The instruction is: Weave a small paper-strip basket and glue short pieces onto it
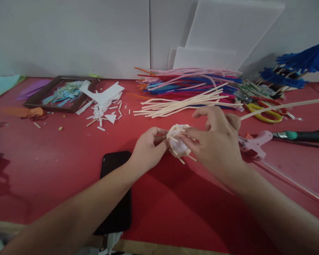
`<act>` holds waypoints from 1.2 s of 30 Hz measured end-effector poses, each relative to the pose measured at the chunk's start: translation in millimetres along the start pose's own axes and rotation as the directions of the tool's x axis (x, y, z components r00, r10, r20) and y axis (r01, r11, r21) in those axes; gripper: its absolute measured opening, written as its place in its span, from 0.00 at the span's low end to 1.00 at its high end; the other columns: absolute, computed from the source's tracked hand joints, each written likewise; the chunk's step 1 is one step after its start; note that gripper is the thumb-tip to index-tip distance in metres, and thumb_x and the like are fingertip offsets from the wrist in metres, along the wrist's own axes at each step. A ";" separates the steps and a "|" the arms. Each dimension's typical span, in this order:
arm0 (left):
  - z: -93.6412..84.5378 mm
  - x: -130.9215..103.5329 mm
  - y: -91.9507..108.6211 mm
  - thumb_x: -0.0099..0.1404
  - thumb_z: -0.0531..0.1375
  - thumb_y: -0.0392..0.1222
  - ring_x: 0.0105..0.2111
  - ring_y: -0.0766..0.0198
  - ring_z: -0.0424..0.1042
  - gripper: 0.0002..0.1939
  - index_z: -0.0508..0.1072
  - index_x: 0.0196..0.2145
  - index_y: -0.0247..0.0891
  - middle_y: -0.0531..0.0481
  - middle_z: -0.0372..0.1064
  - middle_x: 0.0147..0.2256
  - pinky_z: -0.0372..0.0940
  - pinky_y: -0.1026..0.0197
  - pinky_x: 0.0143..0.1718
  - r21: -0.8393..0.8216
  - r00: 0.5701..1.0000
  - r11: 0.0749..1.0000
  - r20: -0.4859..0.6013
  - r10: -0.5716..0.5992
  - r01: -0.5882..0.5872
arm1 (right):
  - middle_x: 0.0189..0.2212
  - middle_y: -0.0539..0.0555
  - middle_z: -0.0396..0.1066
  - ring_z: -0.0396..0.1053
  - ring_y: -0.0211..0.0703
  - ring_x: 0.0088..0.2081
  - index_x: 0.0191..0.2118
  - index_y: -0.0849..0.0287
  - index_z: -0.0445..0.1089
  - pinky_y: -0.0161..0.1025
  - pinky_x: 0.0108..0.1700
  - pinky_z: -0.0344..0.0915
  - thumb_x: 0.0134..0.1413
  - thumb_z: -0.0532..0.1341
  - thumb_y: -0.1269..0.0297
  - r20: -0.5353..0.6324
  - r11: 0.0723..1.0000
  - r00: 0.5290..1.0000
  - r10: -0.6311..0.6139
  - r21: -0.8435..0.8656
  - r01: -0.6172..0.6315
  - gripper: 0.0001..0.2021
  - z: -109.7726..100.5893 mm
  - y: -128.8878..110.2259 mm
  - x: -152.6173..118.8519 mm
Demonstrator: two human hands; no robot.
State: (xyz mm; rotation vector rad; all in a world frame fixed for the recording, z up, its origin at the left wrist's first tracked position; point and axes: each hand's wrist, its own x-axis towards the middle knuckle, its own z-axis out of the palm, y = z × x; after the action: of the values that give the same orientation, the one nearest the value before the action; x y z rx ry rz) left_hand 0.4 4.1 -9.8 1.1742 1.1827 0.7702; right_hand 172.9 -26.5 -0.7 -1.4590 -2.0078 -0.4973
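A small round woven piece (pixel 179 144) with a white base and cream strips is held up above the red table. My left hand (pixel 150 147) pinches its left edge between thumb and fingers. On the other side, the thumb and index finger of my right hand (pixel 218 141) press a short cream strip end at the piece's upper rim. A long cream stem (pixel 281 108) sticks out to the right from behind the right hand's fingers. Two strip ends poke out below the piece.
Pipe cleaners (pixel 186 81) and cream stems (pixel 180 104) lie behind the hands. A pink glue gun (pixel 259 145), yellow-handled scissors (pixel 264 113) and a green-black tool (pixel 305 136) sit right. A black phone (pixel 117 209) lies under my left forearm; white scraps (pixel 103 97) and a brown tray (pixel 32 102) are left.
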 end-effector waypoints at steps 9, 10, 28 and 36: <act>-0.7 -1.3 0.2 0.62 0.62 0.31 0.41 0.59 0.81 0.06 0.70 0.37 0.37 0.45 0.81 0.39 0.73 0.59 0.41 -0.017 0.997 0.998 0.044 0.061 -0.061 | 0.43 0.57 0.74 0.65 0.42 0.32 0.25 0.54 0.77 0.47 0.43 0.57 0.59 0.67 0.62 -0.104 1.000 0.994 0.010 0.028 -0.007 0.11 1.9 1.0 -1.0; -1.2 -1.1 -0.1 0.62 0.62 0.31 0.39 0.60 0.81 0.06 0.70 0.37 0.37 0.46 0.82 0.38 0.73 0.59 0.41 -0.018 0.997 0.998 0.048 0.064 -0.063 | 0.42 0.56 0.74 0.64 0.41 0.31 0.25 0.54 0.77 0.47 0.43 0.57 0.59 0.67 0.62 -0.117 0.999 0.993 0.009 0.032 -0.005 0.11 2.4 0.9 -1.4; -5.8 0.5 -6.0 0.61 0.62 0.35 0.47 0.54 0.81 0.15 0.78 0.47 0.37 0.44 0.82 0.45 0.75 0.52 0.50 0.020 0.932 0.973 0.292 0.215 -0.230 | 0.29 0.52 0.72 0.69 0.42 0.29 0.30 0.55 0.75 0.39 0.29 0.62 0.63 0.62 0.60 0.019 0.983 0.999 0.041 0.178 -0.043 0.11 -6.1 6.0 -2.4; -5.5 0.0 -6.3 0.61 0.62 0.35 0.50 0.54 0.80 0.14 0.77 0.46 0.35 0.42 0.81 0.47 0.73 0.55 0.52 0.055 0.926 0.956 0.270 0.263 -0.287 | 0.37 0.58 0.76 0.74 0.49 0.38 0.42 0.60 0.76 0.45 0.39 0.69 0.60 0.64 0.64 0.006 0.966 0.995 0.101 0.239 -0.099 0.07 -3.1 5.2 -4.1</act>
State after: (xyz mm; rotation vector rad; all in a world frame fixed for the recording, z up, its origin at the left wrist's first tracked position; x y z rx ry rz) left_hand -5.7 4.0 -15.6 1.4931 0.8521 0.7470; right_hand 179.5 -29.7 -1.4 -1.3975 -1.9034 -0.2078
